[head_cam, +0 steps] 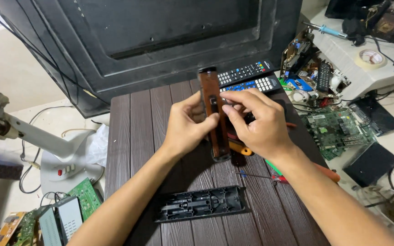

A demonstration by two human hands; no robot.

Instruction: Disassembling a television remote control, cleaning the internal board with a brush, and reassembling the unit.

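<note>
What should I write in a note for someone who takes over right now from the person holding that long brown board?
Left hand: grips the long brown circuit board from its left side, holding it upright above the table.
Right hand: fingertips pinch the board near its upper middle.
On the dark slatted table: an empty black remote shell lies near the front edge, two remote controls lie behind the hands, and a small red-handled screwdriver lies under the right wrist.
Done: the board is out of the shell.
Left: the board is not back in the shell; no cover is fitted to it.
</note>
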